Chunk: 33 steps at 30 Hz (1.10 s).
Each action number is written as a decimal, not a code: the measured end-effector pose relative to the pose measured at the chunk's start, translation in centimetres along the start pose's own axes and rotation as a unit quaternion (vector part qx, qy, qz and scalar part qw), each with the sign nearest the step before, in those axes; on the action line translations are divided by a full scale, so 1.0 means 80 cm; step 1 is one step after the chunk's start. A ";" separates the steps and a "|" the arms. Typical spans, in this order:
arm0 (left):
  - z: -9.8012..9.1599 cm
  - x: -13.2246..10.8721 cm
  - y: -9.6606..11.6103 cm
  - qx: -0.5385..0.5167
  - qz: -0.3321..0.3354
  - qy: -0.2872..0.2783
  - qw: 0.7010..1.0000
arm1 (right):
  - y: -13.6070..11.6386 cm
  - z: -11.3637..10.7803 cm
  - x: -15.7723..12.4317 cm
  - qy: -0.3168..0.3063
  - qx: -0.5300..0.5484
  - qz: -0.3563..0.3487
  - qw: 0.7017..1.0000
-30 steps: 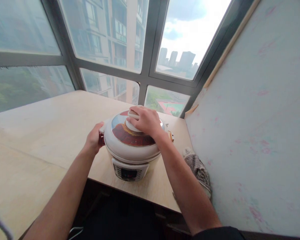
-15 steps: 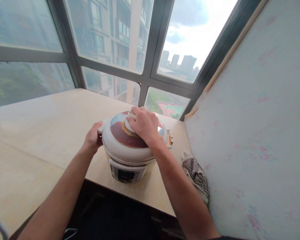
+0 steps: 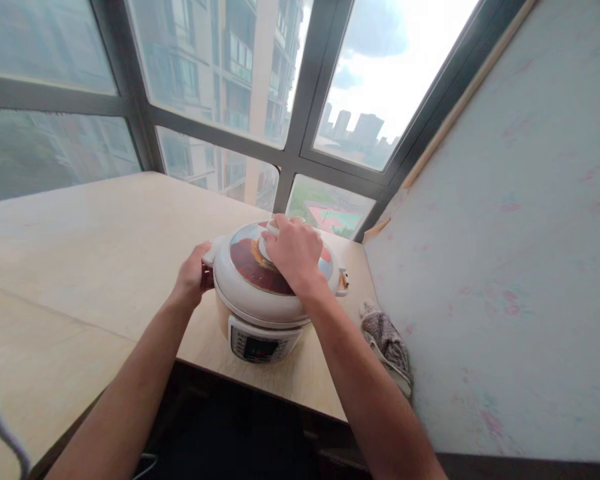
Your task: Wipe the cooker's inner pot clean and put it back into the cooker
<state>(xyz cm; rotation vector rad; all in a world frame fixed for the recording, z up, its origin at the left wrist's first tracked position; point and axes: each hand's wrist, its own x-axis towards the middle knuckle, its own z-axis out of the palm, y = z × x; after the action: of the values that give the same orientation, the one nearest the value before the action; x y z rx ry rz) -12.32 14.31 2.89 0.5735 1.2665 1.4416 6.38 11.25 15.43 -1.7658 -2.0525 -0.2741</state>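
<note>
An electric pressure cooker (image 3: pixel 265 341) in white and beige stands upright on the wooden tabletop, its button panel facing me. Its round lid (image 3: pixel 250 303) has a dark red and brown top and sits on the pot. My right hand (image 3: pixel 296 250) is closed over the white handle (image 3: pixel 264 248) in the lid's middle, hiding much of it. At the pot's left side my left hand (image 3: pixel 194 275) grips the white side handle (image 3: pixel 213 253), with its fingers curled underneath and partly out of sight.
A grey-brown patterned cloth (image 3: pixel 387 343) lies right of the cooker against the flowered wall (image 3: pixel 510 267). Grey-framed windows (image 3: pixel 295 143) rise behind the tabletop (image 3: pixel 105 267). A grey cable (image 3: pixel 5 430) shows at the lower left. The table's front edge is close to me.
The cooker and both hands appear slightly further right, while the window and wall have shifted a little left in view. Both hands keep their hold.
</note>
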 end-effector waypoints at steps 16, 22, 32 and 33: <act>0.000 -0.009 0.008 0.016 -0.013 0.001 1.000 | -0.009 -0.002 0.001 -0.014 -0.069 0.006 0.998; -0.004 -0.006 0.005 0.017 -0.013 -0.008 1.000 | 0.003 -0.014 0.009 -0.055 -0.121 -0.065 0.989; -0.006 -0.010 0.009 0.027 -0.020 -0.011 0.999 | 0.008 -0.027 0.032 -0.107 -0.191 -0.147 0.965; -0.007 -0.010 0.009 0.028 -0.021 -0.013 0.999 | 0.008 -0.028 0.034 -0.112 -0.192 -0.150 0.963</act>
<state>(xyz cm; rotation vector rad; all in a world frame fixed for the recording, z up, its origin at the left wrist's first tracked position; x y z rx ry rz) -12.83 13.49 3.60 0.5963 1.2946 1.3638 7.14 12.84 18.55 -1.7551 -2.5756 -0.6261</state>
